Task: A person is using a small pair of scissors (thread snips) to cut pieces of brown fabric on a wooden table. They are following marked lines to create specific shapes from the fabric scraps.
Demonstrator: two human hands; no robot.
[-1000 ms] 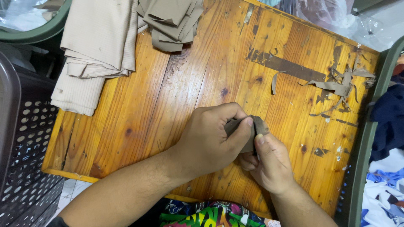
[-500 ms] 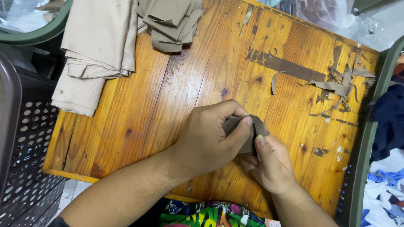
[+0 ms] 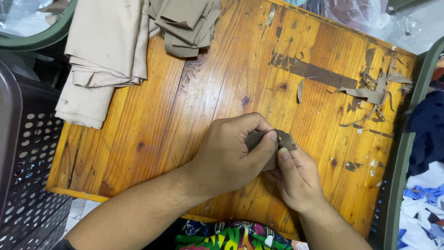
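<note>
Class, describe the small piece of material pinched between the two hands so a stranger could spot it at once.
Start at the orange wooden board. Near its front edge the left hand and right hand meet, thumbs pressed on a small grey-brown piece. Unlike the folded beige cloth and olive cloth at the far edge, it is tiny and held.

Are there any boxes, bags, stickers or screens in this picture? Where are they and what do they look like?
Clear plastic bag: top right, behind the wooden board, crumpled and see-through.
Clear plastic bag: top left, inside a green tub, whitish and crinkled.
Torn brown tape strips: stuck on the board's right side, ragged and curling.
No boxes, labels, signs or screens show.
</note>
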